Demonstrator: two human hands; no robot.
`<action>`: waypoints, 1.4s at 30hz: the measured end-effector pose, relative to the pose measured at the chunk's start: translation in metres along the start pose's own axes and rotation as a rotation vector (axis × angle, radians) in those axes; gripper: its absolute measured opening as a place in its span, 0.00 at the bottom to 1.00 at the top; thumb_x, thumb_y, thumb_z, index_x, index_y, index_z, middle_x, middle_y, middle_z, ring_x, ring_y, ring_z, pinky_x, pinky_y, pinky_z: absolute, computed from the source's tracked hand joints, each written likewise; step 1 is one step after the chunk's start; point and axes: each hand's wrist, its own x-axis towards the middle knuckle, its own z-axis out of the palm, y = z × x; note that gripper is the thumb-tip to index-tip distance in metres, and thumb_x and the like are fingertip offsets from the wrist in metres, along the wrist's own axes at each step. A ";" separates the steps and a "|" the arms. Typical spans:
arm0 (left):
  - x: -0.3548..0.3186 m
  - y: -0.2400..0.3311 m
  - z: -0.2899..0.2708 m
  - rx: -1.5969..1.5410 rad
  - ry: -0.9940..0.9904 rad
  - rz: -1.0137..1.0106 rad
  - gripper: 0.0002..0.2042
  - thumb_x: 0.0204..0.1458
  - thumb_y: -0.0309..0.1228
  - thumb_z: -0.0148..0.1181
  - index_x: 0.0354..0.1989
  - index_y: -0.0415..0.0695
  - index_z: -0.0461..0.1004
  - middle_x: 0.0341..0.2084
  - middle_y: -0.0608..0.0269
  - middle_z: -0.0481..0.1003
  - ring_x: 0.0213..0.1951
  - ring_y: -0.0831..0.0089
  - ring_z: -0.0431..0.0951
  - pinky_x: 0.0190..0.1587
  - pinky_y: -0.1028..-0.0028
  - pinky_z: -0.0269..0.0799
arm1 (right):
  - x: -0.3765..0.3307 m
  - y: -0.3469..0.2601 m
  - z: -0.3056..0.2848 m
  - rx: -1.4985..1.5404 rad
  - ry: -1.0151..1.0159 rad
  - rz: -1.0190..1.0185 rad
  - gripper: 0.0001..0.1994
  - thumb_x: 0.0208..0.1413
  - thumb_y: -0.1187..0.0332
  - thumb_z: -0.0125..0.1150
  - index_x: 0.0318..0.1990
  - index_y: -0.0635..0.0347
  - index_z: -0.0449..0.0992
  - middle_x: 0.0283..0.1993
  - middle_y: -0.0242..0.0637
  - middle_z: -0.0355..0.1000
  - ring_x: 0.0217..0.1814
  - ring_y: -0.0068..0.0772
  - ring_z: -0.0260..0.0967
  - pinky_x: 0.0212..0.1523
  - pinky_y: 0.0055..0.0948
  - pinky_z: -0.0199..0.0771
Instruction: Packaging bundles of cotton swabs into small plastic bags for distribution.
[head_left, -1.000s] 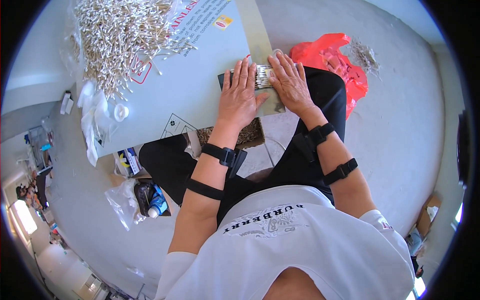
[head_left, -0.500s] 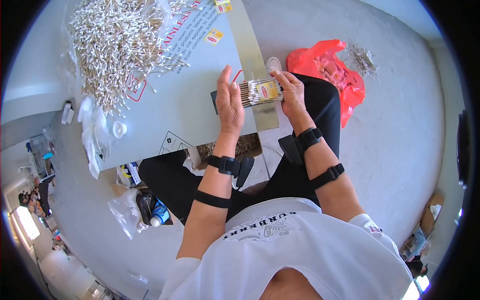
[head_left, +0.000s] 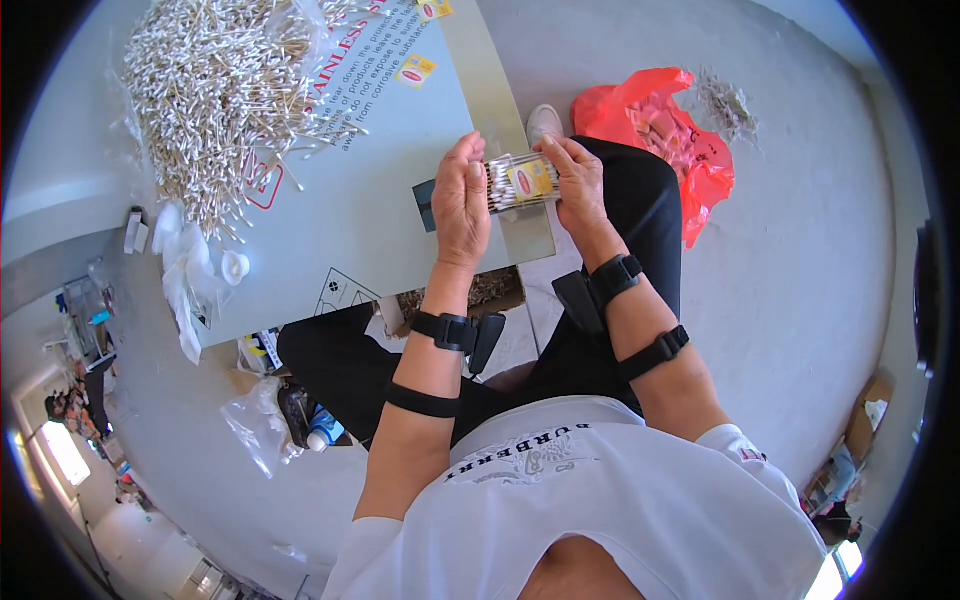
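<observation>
- Since half a second ago, both hands have lifted the packet a bit higher, upper centre of frame.
- Cotton swab pile (head_left: 225,95) upper left.
- Left hand (head_left: 462,200) fingers pressed together against the swab packet (head_left: 522,182).
- Right hand (head_left: 578,180) pinches its other end.
- Red bag (head_left: 665,135) upper right.

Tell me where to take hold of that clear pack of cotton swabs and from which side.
Probably by its two short ends, from left and right, as the left hand and right hand hold it now. The pack of cotton swabs lies crosswise and looks flat and stiff, with its label facing up.
</observation>
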 end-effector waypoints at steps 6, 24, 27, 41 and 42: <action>0.016 -0.002 -0.013 0.323 0.013 0.192 0.12 0.59 0.31 0.51 0.48 0.40 0.73 0.39 0.57 0.76 0.46 0.62 0.70 0.53 0.65 0.65 | 0.000 0.001 -0.001 0.005 -0.008 0.003 0.10 0.58 0.65 0.63 0.34 0.65 0.78 0.32 0.31 0.75 0.33 0.19 0.71 0.38 0.21 0.73; 0.056 0.014 -0.045 0.956 -0.465 0.315 0.06 0.45 0.23 0.61 0.29 0.46 0.70 0.32 0.67 0.69 0.43 0.63 0.66 0.47 0.64 0.61 | -0.004 -0.004 0.004 0.008 0.020 -0.017 0.10 0.57 0.66 0.63 0.31 0.65 0.80 0.29 0.29 0.74 0.30 0.17 0.69 0.34 0.18 0.71; 0.057 0.018 -0.047 1.014 -0.512 0.343 0.02 0.45 0.24 0.58 0.27 0.45 0.73 0.31 0.67 0.71 0.42 0.65 0.67 0.46 0.66 0.60 | -0.004 -0.004 0.005 0.008 0.021 -0.024 0.10 0.57 0.66 0.64 0.30 0.65 0.80 0.28 0.29 0.74 0.30 0.17 0.69 0.34 0.18 0.71; 0.011 -0.010 -0.018 0.172 0.087 0.136 0.17 0.61 0.31 0.47 0.57 0.39 0.67 0.54 0.50 0.68 0.58 0.56 0.66 0.62 0.62 0.59 | -0.004 -0.003 0.004 0.038 0.022 -0.028 0.14 0.62 0.61 0.57 0.33 0.65 0.79 0.27 0.27 0.70 0.28 0.17 0.66 0.33 0.19 0.68; 0.005 -0.006 -0.017 0.173 0.048 0.079 0.21 0.65 0.35 0.43 0.63 0.38 0.60 0.61 0.50 0.63 0.63 0.59 0.62 0.66 0.64 0.54 | -0.004 -0.002 0.001 0.029 -0.001 -0.019 0.15 0.62 0.60 0.57 0.34 0.65 0.79 0.29 0.29 0.71 0.30 0.18 0.68 0.36 0.19 0.70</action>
